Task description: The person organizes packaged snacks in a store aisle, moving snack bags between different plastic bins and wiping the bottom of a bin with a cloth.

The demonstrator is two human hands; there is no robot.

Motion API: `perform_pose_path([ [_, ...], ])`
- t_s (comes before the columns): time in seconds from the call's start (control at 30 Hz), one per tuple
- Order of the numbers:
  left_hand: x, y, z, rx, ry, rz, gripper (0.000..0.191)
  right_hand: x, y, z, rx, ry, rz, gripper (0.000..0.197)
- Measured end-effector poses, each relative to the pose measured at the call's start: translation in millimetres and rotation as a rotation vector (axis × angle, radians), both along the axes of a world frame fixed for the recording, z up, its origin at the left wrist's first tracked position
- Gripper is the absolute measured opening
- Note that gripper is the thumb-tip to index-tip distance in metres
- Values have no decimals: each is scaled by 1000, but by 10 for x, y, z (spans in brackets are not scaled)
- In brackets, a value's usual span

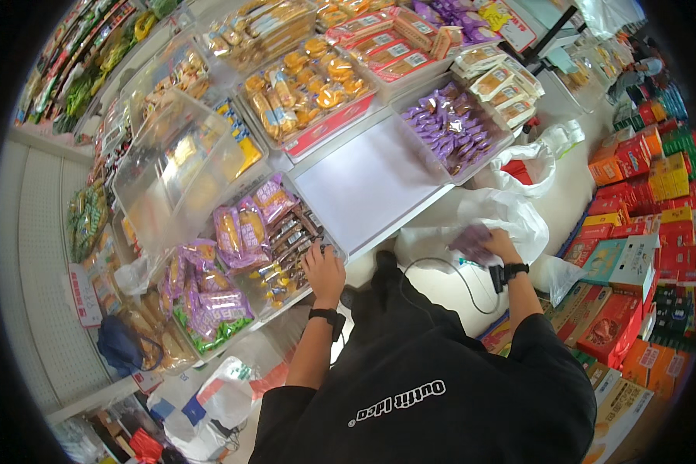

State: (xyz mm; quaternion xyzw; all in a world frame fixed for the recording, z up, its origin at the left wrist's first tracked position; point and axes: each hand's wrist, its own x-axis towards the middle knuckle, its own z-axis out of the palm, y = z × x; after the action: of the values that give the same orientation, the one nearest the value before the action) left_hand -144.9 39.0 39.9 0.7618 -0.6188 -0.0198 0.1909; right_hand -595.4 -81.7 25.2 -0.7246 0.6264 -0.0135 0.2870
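My left hand (323, 272) rests at the front right part of a clear bin of dark-wrapped snack bars (293, 235), its fingers on or just over the bars; whether it grips one is hidden. Purple packaged breads (242, 232) lie beside those bars. Out to the right, my right hand (500, 246) holds a crumpled purple cloth (472, 242) in front of white plastic bags (504, 211). Between the hands and farther back is a white display shelf panel (371, 180). A plastic bin of small purple-wrapped snacks (452, 130) stands at its right end.
Packaged pastries (307, 87) and red-boxed snacks (391, 46) fill bins at the back. A clear tilted bin lid (168, 174) stands at left. Stacked cartons (609, 325) line the right side. A thin cable (461, 261) hangs near my right arm.
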Motion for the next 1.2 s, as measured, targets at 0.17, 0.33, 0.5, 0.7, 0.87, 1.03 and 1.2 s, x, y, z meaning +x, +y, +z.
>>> perform_pose_path([
  [0.17, -15, -28, -6, -25, 17, -16, 24, -678, 478, 125, 110, -508, -751, 50],
  [0.33, -27, -17, 13, -1, -35, -3, 25, -139, 346, 619, 51, -458, -698, 38],
  [0.5, -18, -6, 24, 25, -20, -4, 29, 484, 109, 852, 86, -677, -541, 29],
  [0.7, -7, -12, 5, 16, -16, 20, 27, 1390, -507, 1139, 415, -816, -11, 46],
  [0.87, -36, -55, 17, 53, -30, 55, 27, 2130, -1235, 508, 509, -745, 287, 45],
  [1.03, -74, -108, 117, 201, -2, 112, 32, 2940, -1116, -506, -178, -254, 331, 52],
  [1.2, -90, -77, 100, 191, 18, 142, 30, 3270, -648, -916, -390, -27, 513, 68],
])
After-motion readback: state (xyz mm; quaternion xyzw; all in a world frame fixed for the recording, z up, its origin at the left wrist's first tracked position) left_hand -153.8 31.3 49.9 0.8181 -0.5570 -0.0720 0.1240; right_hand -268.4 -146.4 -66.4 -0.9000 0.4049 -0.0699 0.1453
